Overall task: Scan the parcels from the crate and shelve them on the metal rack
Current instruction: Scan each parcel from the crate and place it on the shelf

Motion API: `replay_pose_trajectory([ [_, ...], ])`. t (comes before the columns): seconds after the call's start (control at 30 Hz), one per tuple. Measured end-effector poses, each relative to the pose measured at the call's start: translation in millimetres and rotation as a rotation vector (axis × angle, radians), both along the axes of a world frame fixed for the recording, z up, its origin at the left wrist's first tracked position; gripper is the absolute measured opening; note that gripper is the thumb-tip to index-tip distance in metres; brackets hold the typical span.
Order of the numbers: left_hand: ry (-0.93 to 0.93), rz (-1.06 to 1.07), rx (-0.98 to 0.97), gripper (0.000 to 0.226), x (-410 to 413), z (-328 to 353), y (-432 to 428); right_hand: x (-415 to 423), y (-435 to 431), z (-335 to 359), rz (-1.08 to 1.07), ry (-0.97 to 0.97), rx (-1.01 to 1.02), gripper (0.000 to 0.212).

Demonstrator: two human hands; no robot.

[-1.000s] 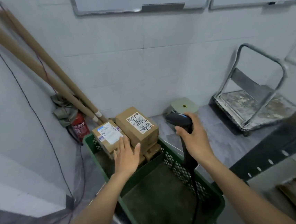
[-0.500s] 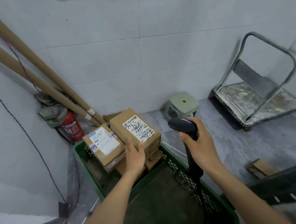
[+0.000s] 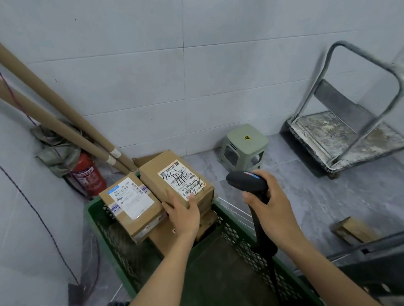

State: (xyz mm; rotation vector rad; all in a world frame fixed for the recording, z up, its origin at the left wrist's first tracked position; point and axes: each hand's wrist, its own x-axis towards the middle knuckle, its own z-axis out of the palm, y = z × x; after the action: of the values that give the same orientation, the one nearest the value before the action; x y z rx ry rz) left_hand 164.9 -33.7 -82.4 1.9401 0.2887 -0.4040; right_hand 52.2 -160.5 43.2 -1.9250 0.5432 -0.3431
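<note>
Over the green crate [image 3: 244,243], your left hand [image 3: 185,216] grips the near end of a labelled parcel [image 3: 154,177], while your right hand [image 3: 273,210] is clamped on the scanner [image 3: 245,182]. A second parcel [image 3: 132,204] lies just left, so most scanning and shelving apparently remain.

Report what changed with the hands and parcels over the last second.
The left hand went forward from hovering open and took hold of the near end of the handwritten-label parcel. The right hand keeps gripping the scanner. The printed-label parcel lies beside it in the green crate as before.
</note>
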Motion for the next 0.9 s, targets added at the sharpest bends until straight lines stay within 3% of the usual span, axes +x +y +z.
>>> replay_pose_trajectory([
  [0.6,0.024,0.193,-0.052,0.072,0.5,2.1,-16.9,-1.2,-5.3,-4.1,-0.019,0.023,0.008,0.042],
  [0.9,-0.018,0.186,-0.037,0.072,-1.0,-0.7,-18.9,-6.4,-3.3,-5.7,-0.050,0.031,-0.002,0.041],
])
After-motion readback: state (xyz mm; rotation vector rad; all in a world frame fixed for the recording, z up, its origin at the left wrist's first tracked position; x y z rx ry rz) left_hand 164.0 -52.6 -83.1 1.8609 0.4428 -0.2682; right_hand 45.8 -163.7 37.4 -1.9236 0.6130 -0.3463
